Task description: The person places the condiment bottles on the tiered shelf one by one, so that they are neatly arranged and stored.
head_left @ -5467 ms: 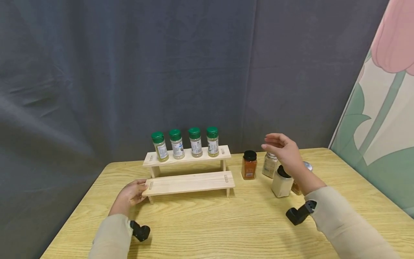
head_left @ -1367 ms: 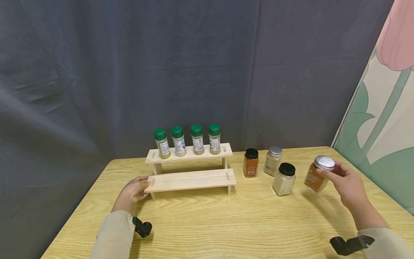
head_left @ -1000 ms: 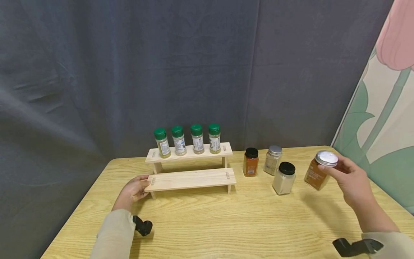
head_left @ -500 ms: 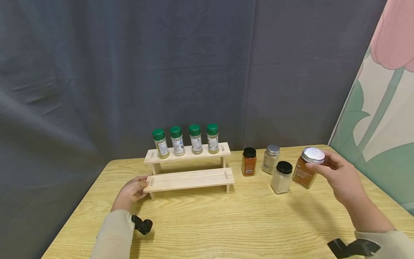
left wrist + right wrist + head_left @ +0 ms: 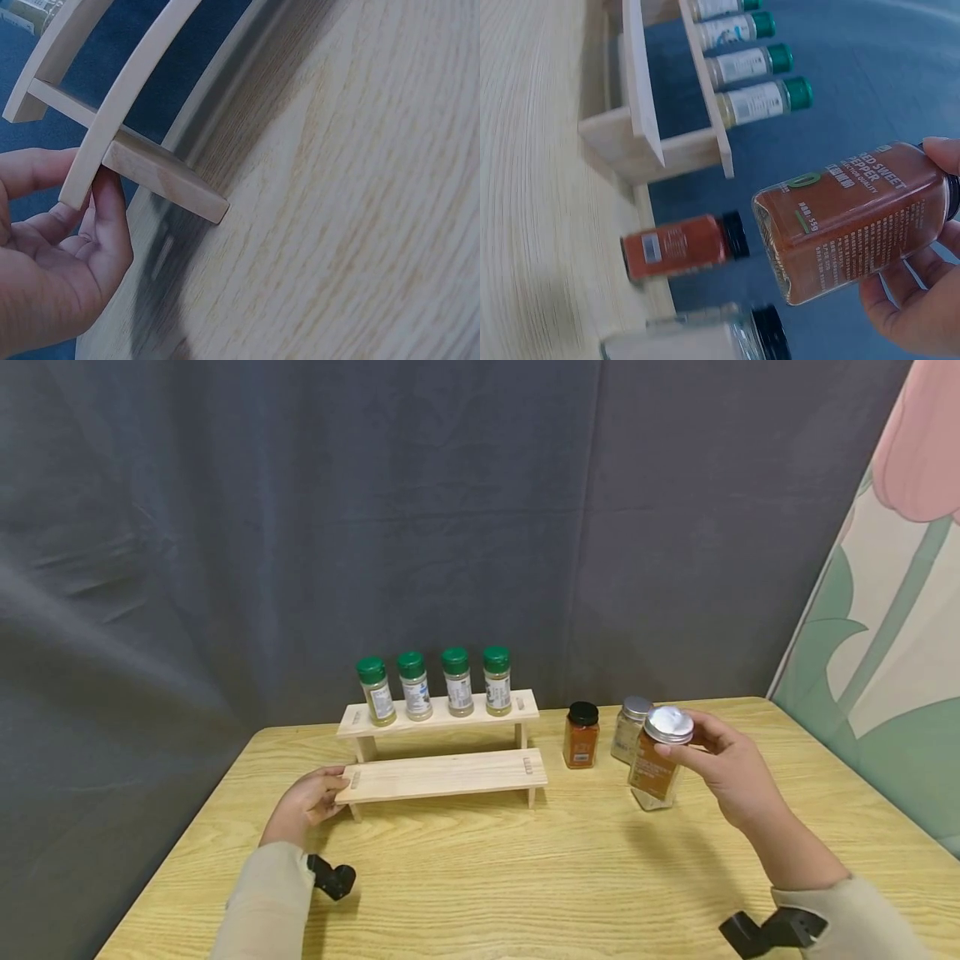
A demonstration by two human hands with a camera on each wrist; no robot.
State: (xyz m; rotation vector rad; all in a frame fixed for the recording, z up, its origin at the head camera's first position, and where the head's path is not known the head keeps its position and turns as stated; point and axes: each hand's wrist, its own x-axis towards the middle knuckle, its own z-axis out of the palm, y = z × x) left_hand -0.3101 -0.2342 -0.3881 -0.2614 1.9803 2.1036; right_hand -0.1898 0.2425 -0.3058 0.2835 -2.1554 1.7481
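Note:
My left hand (image 5: 307, 797) grips the left end of the lower board of a two-step wooden spice rack (image 5: 446, 777). In the left wrist view its fingers (image 5: 112, 232) curl round the board's end beside the leg. My right hand (image 5: 723, 764) holds up a square glass jar of red sweet pepper (image 5: 654, 768), pinched near its silver lid and slightly tilted. The printed label shows in the right wrist view. In the head view this jar covers most of a cream-coloured jar (image 5: 652, 802); that jar's black lid shows in the right wrist view. Several green-capped spice bottles (image 5: 459, 689) stand on the upper step.
A black-lidded jar of red powder (image 5: 581, 739) stands right of the rack. Behind the held jar is a silver-lidded jar (image 5: 628, 731), partly covered. All stand on a wood-grain table (image 5: 480, 885) before a dark curtain (image 5: 450, 527).
My right hand has picked up the silver-lidded red sweet pepper jar at the far right and carried it leftward, in front of the cream jar. The left hand keeps its grip on the rack.

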